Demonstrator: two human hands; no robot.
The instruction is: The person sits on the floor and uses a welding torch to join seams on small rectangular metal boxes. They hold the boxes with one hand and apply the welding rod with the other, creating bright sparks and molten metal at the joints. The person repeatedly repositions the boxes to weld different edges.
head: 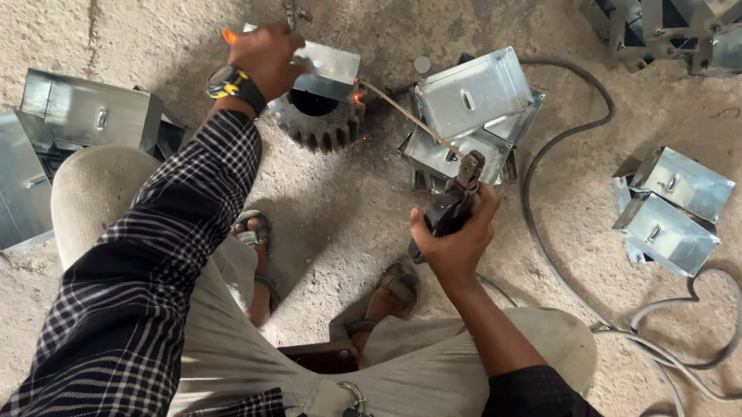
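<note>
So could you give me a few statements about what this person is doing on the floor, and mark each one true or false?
1. The right hand grips a welding electrode holder. True.
2. The welding rod reaches a small metal box resting on a large gear. True; a glow shows at its tip.
3. The left hand lies idle on the knee. False; it steadies the small metal box on the gear.
4. The left wrist is bare. False; it wears a wristwatch.
5. More sheet-metal boxes lie on the concrete floor. True.
</note>
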